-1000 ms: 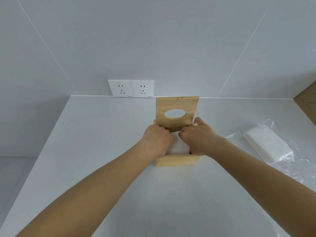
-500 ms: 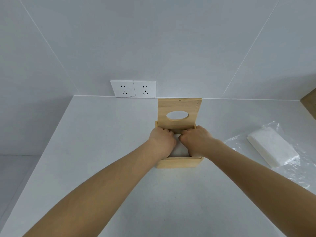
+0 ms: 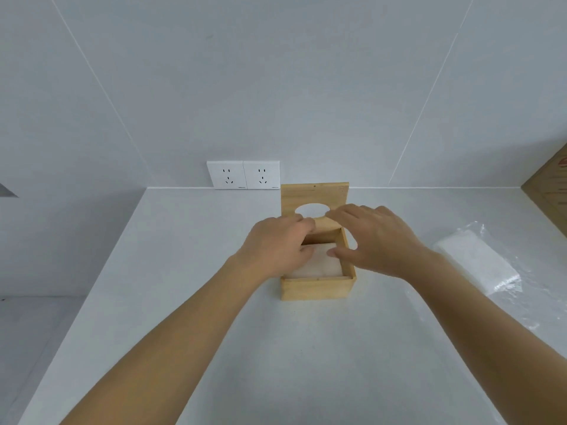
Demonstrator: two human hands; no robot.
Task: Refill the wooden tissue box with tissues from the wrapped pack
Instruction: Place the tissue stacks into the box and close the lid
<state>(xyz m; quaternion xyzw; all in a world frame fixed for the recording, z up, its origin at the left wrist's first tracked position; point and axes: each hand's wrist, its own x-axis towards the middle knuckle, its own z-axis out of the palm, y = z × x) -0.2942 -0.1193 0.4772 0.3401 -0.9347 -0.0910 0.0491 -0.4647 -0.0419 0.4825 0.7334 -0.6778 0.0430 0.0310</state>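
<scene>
Surface (image 3: 214, 302) carries the wooden tissue box (image 3: 317, 288), long axis running toward the wall, lid (image 3: 314, 194) upright. Tissues (image 3: 319, 265) lie inside. Wrapped pack (image 3: 478, 265) lies right. Both hands' fingers hover loosely spread, the left hand (image 3: 276, 243) and right hand (image 3: 380, 237) gripping nothing. No readable writing.

A wooden box (image 3: 317, 288) sits on a white counter (image 3: 276, 348), its lid (image 3: 314, 194) raised upright with an oval hole in it. White tissues (image 3: 322, 265) lie inside the box. The left hand (image 3: 276, 246) reaches over the box's left side, fingers curled near the lid's base. The right hand (image 3: 377, 240) hovers over the right wall, fingers spread, thumb near the tissues. To the right, a tissue pack (image 3: 478, 265) lies on clear wrap (image 3: 537, 302). Two sockets (image 3: 244, 174) are on the wall behind.
</scene>
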